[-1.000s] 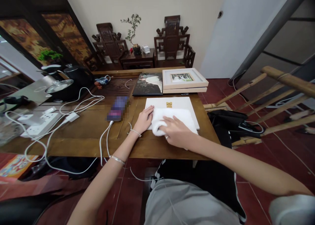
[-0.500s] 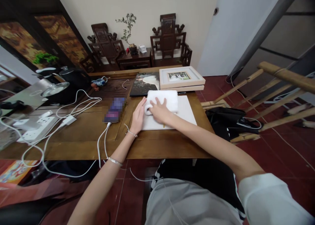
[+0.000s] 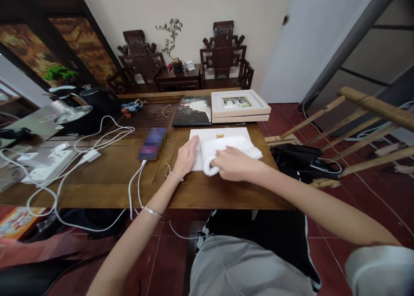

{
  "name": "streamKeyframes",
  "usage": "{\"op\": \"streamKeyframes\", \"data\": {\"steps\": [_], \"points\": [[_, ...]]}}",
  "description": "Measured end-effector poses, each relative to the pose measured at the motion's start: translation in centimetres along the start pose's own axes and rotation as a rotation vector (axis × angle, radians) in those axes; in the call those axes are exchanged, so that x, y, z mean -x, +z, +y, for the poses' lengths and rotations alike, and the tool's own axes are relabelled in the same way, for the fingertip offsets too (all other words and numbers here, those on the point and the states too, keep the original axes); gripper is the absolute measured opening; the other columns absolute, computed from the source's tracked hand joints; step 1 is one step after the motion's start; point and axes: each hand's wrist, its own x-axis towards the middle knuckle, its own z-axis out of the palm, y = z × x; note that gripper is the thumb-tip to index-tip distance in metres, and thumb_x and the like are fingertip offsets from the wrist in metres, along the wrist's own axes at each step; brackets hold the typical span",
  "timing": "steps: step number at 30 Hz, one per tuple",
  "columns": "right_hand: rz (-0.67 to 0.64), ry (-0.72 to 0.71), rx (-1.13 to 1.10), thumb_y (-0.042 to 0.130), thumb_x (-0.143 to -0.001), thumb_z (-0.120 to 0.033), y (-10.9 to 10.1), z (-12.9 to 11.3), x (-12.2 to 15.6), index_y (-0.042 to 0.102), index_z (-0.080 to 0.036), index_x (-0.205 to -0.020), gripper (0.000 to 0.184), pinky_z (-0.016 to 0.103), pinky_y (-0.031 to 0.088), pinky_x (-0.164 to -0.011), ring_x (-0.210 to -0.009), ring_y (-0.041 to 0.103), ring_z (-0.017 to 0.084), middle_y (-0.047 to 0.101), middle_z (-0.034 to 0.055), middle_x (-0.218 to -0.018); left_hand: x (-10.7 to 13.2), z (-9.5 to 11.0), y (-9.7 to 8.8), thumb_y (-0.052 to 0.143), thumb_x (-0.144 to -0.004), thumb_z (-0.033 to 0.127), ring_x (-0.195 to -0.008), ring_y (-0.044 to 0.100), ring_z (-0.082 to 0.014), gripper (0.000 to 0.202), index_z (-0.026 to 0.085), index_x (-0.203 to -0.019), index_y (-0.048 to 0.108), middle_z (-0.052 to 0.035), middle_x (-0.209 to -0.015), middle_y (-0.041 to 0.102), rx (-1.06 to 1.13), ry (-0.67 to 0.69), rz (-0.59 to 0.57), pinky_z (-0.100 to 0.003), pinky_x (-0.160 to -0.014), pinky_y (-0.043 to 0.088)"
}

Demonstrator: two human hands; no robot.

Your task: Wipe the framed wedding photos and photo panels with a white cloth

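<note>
A folded white towel [image 3: 239, 146] lies across a flat white board [image 3: 207, 133], which has a small gold-coloured fitting [image 3: 220, 136] near its far edge. My right hand [image 3: 233, 163] grips the towel's near side, the thumb tucked by its folded corner. My left hand [image 3: 186, 155] rests against the board's left edge with its fingers stretched out. The board lies flat on the wooden table [image 3: 194, 192], and the towel hides part of its right and near side.
Behind the board lie a dark photo panel [image 3: 190, 111] and stacked light-wood picture frames [image 3: 241, 108]. To the left are a phone [image 3: 152, 144], white cables, a power strip [image 3: 48, 166] and a glass-lidded pot [image 3: 74, 117]. A bamboo chair [image 3: 371, 102] stands right.
My right hand has drawn the towel nearer and to the right, uncovering the board's far part and the gold fitting. My left hand remains at the left edge.
</note>
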Motion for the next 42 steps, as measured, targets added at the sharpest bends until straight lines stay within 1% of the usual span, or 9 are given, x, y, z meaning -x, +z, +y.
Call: {"op": "streamKeyframes", "data": {"steps": [7,13,17,24,30,33,36,38,42], "points": [[0.119,0.261,-0.141,0.045,-0.084,-0.012,-0.7,6.0,-6.0,0.072,-0.017,-0.114,0.041,0.032,0.040,-0.067,-0.092,0.066,0.028,0.071,0.0174,-0.112,-0.1,-1.2,0.5,0.044,-0.098,0.038,-0.132,0.055,-0.0278,0.042,0.015,-0.120,0.071,-0.0117,-0.134,0.064,-0.144,-0.005,-0.131,-0.049,-0.117,0.037],[0.138,-0.034,-0.170,0.048,-0.083,-0.011,-1.7,5.0,-12.4,0.074,-0.013,-0.093,0.028,0.031,0.034,-0.070,-0.087,0.061,0.023,0.074,0.0131,-0.102,-0.3,-1.4,0.2,0.049,-0.095,0.032,-0.129,0.059,-0.0262,0.037,0.016,-0.119,0.071,-0.0105,-0.131,0.067,-0.182,0.032,-0.145,-0.045,-0.116,0.039],[0.114,-0.016,-0.213,0.049,-0.079,-0.009,-2.5,4.7,-14.1,0.071,-0.012,-0.085,0.022,0.030,0.033,-0.069,-0.084,0.057,0.023,0.073,0.0138,-0.098,-0.2,-1.4,0.1,0.049,-0.094,0.029,-0.131,0.057,-0.0253,0.037,0.016,-0.121,0.070,-0.0101,-0.134,0.065,-0.187,0.041,-0.156,-0.044,-0.116,0.040],[0.083,0.102,-0.266,0.044,-0.078,-0.007,-2.6,10.9,-9.2,0.065,-0.012,-0.083,0.023,0.030,0.037,-0.064,-0.074,0.056,0.020,0.070,0.0117,-0.090,0.0,-1.5,0.3,0.049,-0.093,0.025,-0.134,0.054,-0.0256,0.036,0.017,-0.121,0.069,-0.0102,-0.136,0.063,-0.169,0.020,-0.162,-0.049,-0.118,0.037],[0.149,0.221,-0.329,0.049,-0.076,-0.014,1.1,16.3,-2.6,0.067,-0.018,-0.101,0.031,0.035,0.046,-0.079,-0.096,0.062,0.028,0.070,0.0115,-0.107,0.0,-1.2,0.4,0.049,-0.091,0.022,-0.133,0.055,-0.0256,0.035,0.018,-0.118,0.071,-0.0100,-0.135,0.064,-0.162,0.014,-0.149,-0.049,-0.117,0.037],[0.183,0.171,-0.275,0.048,-0.080,-0.017,3.6,15.5,-1.1,0.064,-0.017,-0.117,0.040,0.045,0.043,-0.099,-0.122,0.055,0.033,0.062,0.0144,-0.132,0.0,-1.2,0.4,0.049,-0.091,0.021,-0.132,0.055,-0.0260,0.035,0.016,-0.118,0.071,-0.0110,-0.134,0.065,-0.161,0.018,-0.143,-0.049,-0.117,0.038],[0.174,0.145,-0.179,0.045,-0.082,-0.011,5.1,13.5,-0.8,0.057,-0.016,-0.129,0.048,0.060,0.030,-0.110,-0.146,0.030,0.036,0.049,0.0176,-0.148,0.0,-1.3,0.3,0.049,-0.091,0.022,-0.132,0.056,-0.0260,0.036,0.015,-0.119,0.070,-0.0118,-0.134,0.065,-0.164,0.021,-0.145,-0.048,-0.117,0.039],[0.156,0.170,-0.133,0.042,-0.081,-0.005,5.5,12.3,-0.6,0.054,-0.013,-0.134,0.055,0.065,0.026,-0.112,-0.151,0.020,0.034,0.047,0.0210,-0.149,0.1,-1.4,0.3,0.049,-0.091,0.023,-0.133,0.055,-0.0260,0.036,0.015,-0.119,0.070,-0.0120,-0.135,0.064,-0.163,0.020,-0.147,-0.048,-0.117,0.038],[0.152,0.143,-0.109,0.042,-0.076,0.001,5.3,9.5,2.0,0.061,-0.012,-0.125,0.054,0.065,0.028,-0.113,-0.150,0.022,0.035,0.044,0.0226,-0.152,0.1,-1.6,0.3,0.049,-0.092,0.025,-0.133,0.055,-0.0257,0.035,0.017,-0.120,0.069,-0.0106,-0.135,0.065,-0.161,0.021,-0.149,-0.047,-0.118,0.038]]}}
